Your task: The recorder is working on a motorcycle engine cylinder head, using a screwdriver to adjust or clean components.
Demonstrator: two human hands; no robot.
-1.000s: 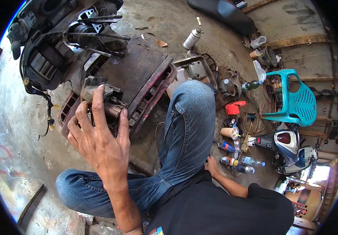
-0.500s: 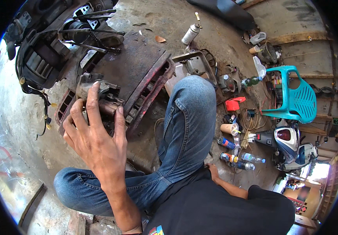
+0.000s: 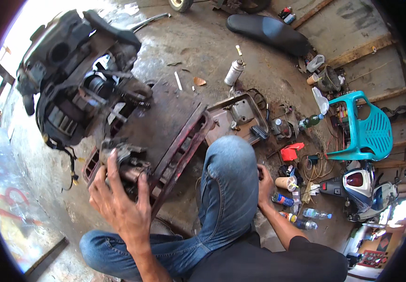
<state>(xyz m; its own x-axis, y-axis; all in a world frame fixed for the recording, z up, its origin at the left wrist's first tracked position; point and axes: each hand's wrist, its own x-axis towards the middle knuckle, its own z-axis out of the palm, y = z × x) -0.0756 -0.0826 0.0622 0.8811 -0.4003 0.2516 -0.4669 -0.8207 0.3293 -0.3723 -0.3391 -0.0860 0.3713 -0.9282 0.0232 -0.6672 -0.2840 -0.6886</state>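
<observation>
My left hand (image 3: 123, 202) is gripping a dirty metal engine part (image 3: 130, 171), with the index finger over its grey top and the thumb against a brownish cylinder; it looks like a carburetor, though the hand covers much of it. The part rests at the near corner of a worn brown board (image 3: 165, 117) edged by a dark red grille-like frame (image 3: 184, 141). My right hand (image 3: 265, 185) is beside my raised knee, its fingers curled and partly hidden; what they hold cannot be made out.
Beyond the board stands a dark machine assembly (image 3: 66, 89) with hanging wires. A metal tray (image 3: 245, 110) holding parts and a spray can (image 3: 234, 72) lie ahead. Rightward are a red cloth-like item (image 3: 291, 151), several bottles (image 3: 316, 214), a turquoise chair (image 3: 372, 124) and a scooter (image 3: 358, 185).
My view has tilted up, showing more floor and a black seat at the far side. My right hand has come forward from by my hip to beside the knee. The left keeps its grip.
</observation>
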